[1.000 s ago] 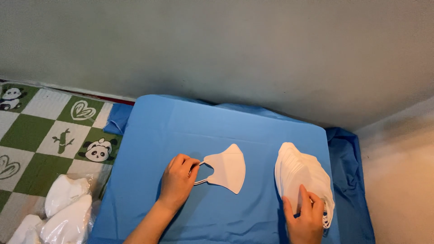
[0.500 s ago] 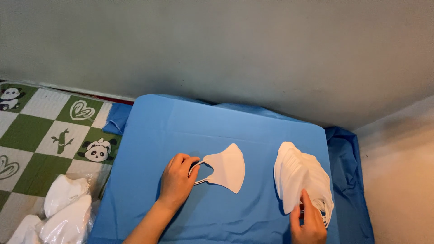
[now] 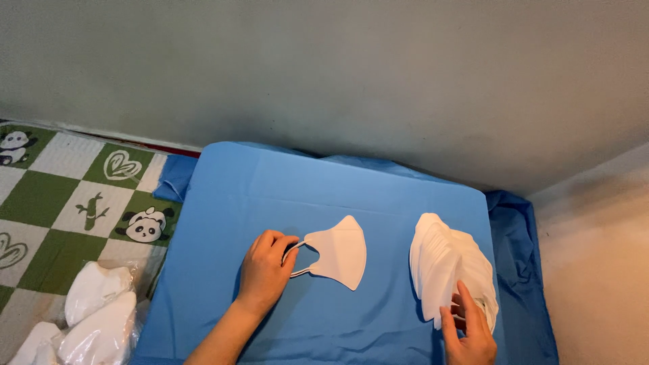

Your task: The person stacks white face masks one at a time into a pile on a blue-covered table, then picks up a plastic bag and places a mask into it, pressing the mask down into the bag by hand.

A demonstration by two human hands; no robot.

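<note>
Only packaging in my view: clear plastic bags [image 3: 94, 318] stuffed with white masks, bottom left on the green-and-white checked floor mat [image 3: 61, 203], just beside the tabletop [image 3: 270, 182]. No labels, signs, screens.

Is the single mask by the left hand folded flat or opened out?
Folded flat. The mask lies as one flat curved piece on the blue cloth, and the left hand pinches its ear loop.

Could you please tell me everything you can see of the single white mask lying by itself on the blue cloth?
The single white mask is folded flat into a fin-like shape with a pointed top, of soft, non-woven-looking fabric. It lies on the blue cloth, apart from the stack of masks. Its thin ear loop sticks out leftward, where the left hand pinches it. It looks clean and uncreased.
</note>
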